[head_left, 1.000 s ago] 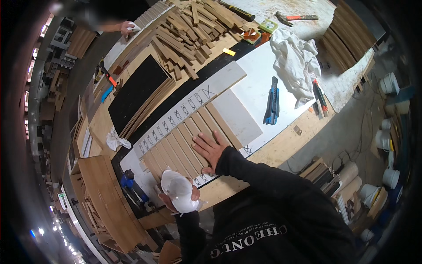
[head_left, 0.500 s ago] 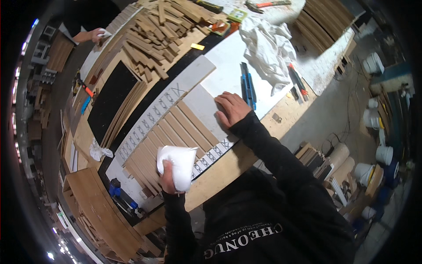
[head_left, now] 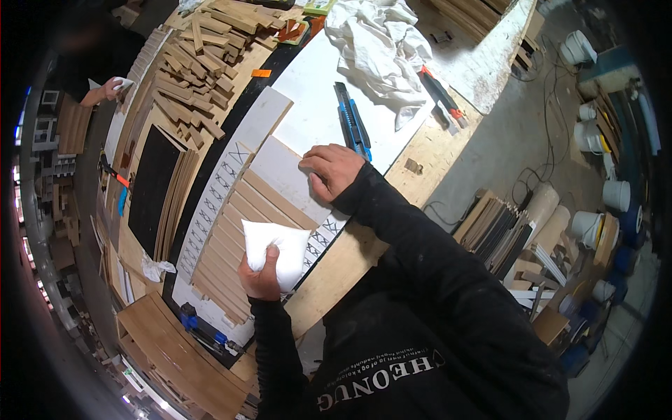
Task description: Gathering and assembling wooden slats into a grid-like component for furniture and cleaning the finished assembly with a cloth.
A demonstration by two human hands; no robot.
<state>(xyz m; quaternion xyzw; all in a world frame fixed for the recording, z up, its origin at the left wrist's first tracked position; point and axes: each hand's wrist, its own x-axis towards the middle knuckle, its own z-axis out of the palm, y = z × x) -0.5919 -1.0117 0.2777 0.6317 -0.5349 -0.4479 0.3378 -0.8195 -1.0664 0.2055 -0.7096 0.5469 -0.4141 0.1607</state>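
Observation:
My left hand (head_left: 262, 276) grips a plump white pouch (head_left: 288, 257), its thumb pressing into the front. Beneath the pouch lies a curved pale panel (head_left: 222, 187) marked with pen crosses along its edges. A row of wooden strips (head_left: 231, 245) lies side by side across it. My right hand (head_left: 332, 170) rests with bent fingers on a plain grey part of the panel (head_left: 283, 164), thumb apart and nothing visible in it. Just beyond that hand is a blue utility knife (head_left: 352, 122). The pouch hides part of the strips and of the marked near edge.
Loose wooden strips (head_left: 192, 77) are heaped at the far left, near black-faced boards (head_left: 157, 189). A blue clamp (head_left: 203, 329) sits at the panel's near-left end. A white cloth (head_left: 378, 52) and an orange-black tool (head_left: 441, 94) lie beyond the knife. Another person's hand (head_left: 110, 89) works at far left.
The whole view has shifted, so the bench appears further left. The pouch has turned to show more of its broad face in my left hand. My right hand stays on the panel.

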